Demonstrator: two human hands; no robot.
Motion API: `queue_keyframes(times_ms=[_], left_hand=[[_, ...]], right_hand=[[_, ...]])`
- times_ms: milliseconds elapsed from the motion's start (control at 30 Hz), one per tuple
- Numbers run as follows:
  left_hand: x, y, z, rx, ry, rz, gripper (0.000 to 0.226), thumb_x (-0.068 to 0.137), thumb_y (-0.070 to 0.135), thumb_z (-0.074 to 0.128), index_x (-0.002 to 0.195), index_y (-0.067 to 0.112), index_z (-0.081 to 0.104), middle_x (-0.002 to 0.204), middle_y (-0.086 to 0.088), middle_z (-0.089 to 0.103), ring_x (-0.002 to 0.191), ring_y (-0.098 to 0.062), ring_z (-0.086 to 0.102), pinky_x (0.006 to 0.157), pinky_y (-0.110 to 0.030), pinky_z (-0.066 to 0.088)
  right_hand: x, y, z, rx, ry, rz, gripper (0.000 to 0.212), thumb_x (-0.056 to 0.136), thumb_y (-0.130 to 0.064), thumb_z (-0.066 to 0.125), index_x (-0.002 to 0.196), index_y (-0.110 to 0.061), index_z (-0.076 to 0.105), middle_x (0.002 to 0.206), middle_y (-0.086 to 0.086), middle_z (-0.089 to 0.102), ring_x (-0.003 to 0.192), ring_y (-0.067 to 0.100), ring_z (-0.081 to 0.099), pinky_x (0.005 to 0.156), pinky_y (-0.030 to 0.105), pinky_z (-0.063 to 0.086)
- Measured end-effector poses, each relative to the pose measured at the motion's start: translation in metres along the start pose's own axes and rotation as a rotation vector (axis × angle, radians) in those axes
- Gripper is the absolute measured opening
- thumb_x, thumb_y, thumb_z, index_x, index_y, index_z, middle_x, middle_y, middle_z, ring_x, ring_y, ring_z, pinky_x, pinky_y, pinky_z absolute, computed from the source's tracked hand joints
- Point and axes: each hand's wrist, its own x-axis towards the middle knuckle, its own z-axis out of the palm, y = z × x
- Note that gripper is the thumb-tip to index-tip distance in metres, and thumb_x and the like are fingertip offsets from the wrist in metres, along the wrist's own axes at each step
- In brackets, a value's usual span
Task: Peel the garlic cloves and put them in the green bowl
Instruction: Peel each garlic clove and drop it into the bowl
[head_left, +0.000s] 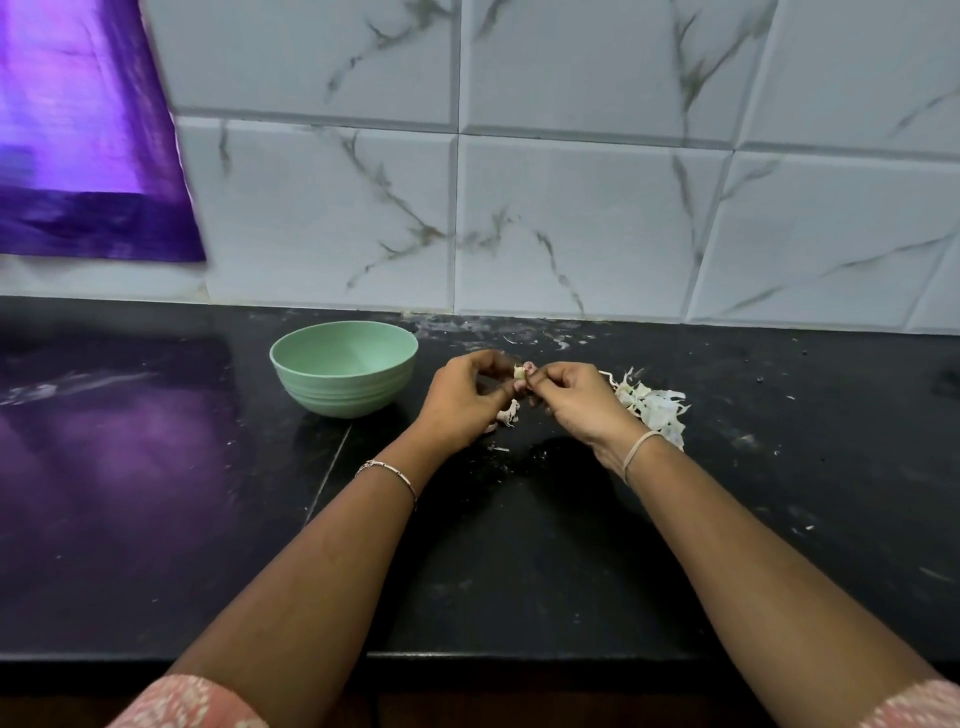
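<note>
Fingers first: left hand (462, 400) and right hand (576, 402) meet tip to tip, both curled in tight and pinching one clove (521, 371) btwn them, just above the counter (519, 545). I read it as a two-hand peel grip. One hand steadies while the other picks at the skin, though I can't tell which does which. The clove is tiny in view: a pale bit w/ a pinkish edge pokes out, the rest is covered by the fingers, so I can't judge how much skin is left on it.

A scrap of skin (508, 414) sits right under the hands, prob where it fell. The peel pile (649, 402) lies just beside the right hand, partly behind that wrist, so scraps stay off to one side and out of the bowl (337, 395).

The bowl stands upright to the left, near the left hand but not touching it — a short reach for a drop-off. No clove shows in the part of its inside I can see. Its near inner wall is hidden by the rim, so I won't call it empty.

Unpeeled stock: none I can make out — could be in the pile or under the hands. White flecks dot the counter by the tiles (571, 218).
</note>
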Motion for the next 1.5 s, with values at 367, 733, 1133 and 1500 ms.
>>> queue_keyframes(times_ms=[367,733,1133,1500], left_hand=[[0.000,-0.001,0.001,-0.103,0.032,-0.110,0.009,0.091,0.010,0.066,0.099,0.013,0.068,0.077,0.000,0.068,0.061,-0.013,0.067,0.059,-0.033,0.060],[-0.002,-0.001,0.001,-0.067,0.017,-0.100,0.020,0.092,0.018,0.067,0.111,0.014,0.070,0.082,-0.003,0.067,0.069,-0.020,0.068,0.062,-0.032,0.060],[-0.005,0.003,0.001,0.043,0.048,-0.020,0.014,0.089,0.019,0.070,0.102,0.022,0.074,0.080,-0.005,0.070,0.072,-0.029,0.071,0.062,-0.039,0.061],[-0.006,0.011,0.004,-0.206,0.013,-0.043,0.009,0.093,0.014,0.064,0.098,0.018,0.069,0.076,0.001,0.067,0.059,-0.018,0.060,0.065,-0.047,0.057]], right_hand=[[-0.001,-0.009,-0.015,0.093,0.132,-0.010,0.025,0.075,-0.004,0.081,0.075,-0.014,0.058,0.071,0.002,0.061,0.062,0.011,0.054,0.054,0.022,0.046],[-0.005,-0.011,-0.006,0.183,0.050,0.016,0.007,0.082,-0.012,0.075,0.082,-0.008,0.071,0.071,0.006,0.067,0.056,0.004,0.055,0.053,0.014,0.046],[-0.008,-0.017,-0.007,0.134,0.093,0.028,0.014,0.084,-0.003,0.067,0.072,-0.008,0.068,0.064,0.004,0.064,0.054,0.005,0.054,0.053,0.014,0.047],[0.001,-0.009,-0.011,-0.083,0.168,-0.027,0.011,0.075,-0.018,0.074,0.066,-0.017,0.067,0.061,-0.003,0.063,0.061,0.013,0.056,0.062,0.030,0.046]])
